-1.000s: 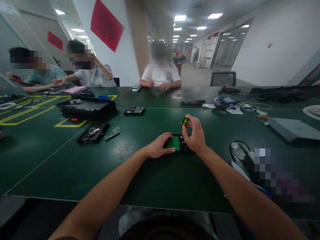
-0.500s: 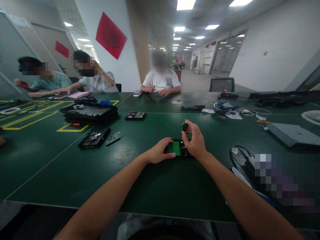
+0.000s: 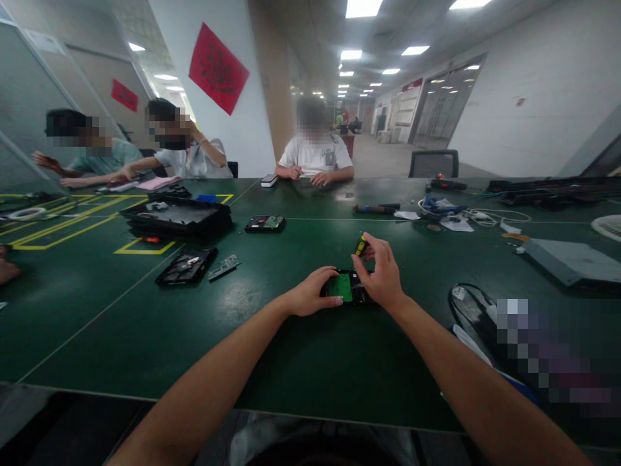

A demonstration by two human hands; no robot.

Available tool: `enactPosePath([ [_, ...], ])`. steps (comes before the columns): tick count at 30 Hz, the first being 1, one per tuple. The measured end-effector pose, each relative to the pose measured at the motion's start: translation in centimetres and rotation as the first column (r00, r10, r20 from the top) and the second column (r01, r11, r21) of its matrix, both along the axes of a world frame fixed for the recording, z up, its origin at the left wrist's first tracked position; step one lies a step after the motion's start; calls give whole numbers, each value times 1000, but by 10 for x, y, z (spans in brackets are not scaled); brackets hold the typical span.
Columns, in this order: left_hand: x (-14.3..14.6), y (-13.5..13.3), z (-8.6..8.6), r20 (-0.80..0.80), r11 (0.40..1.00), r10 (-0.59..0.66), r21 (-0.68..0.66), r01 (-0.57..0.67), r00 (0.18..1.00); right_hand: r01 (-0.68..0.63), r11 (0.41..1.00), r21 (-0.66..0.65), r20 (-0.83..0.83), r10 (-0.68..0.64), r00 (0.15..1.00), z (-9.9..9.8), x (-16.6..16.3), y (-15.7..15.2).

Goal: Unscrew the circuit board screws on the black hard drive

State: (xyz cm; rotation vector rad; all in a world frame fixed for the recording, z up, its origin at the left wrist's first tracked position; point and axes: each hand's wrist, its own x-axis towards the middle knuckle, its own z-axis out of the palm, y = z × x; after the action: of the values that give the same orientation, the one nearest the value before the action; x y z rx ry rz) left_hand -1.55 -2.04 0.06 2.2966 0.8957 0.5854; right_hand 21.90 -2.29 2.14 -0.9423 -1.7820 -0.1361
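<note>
A black hard drive with a green circuit board (image 3: 343, 287) lies on the green table (image 3: 291, 349) in front of me. My left hand (image 3: 310, 292) grips its left end, fingers curled over the edge. My right hand (image 3: 381, 272) is closed around a small screwdriver with a black and yellow handle (image 3: 360, 246), held upright over the drive's right part. The screwdriver's tip is hidden by my fingers.
Another hard drive (image 3: 264, 224), a black tray (image 3: 177, 217), an opened drive case (image 3: 185, 266) and a loose circuit board (image 3: 224, 266) lie to the left. Cables and tools (image 3: 451, 210) sit far right, a grey box (image 3: 572, 259) too. Three people sit across the table.
My head has tilted slightly, shifting the view. Both hands stay on the drive; the right hand has turned a little around the screwdriver handle.
</note>
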Motion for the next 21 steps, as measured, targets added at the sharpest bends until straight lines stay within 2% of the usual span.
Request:
enactPosePath([
  [21, 0, 0, 2, -5, 1000, -7, -10, 6, 1000, 15, 999, -35, 0, -15, 1000, -2, 0, 0],
])
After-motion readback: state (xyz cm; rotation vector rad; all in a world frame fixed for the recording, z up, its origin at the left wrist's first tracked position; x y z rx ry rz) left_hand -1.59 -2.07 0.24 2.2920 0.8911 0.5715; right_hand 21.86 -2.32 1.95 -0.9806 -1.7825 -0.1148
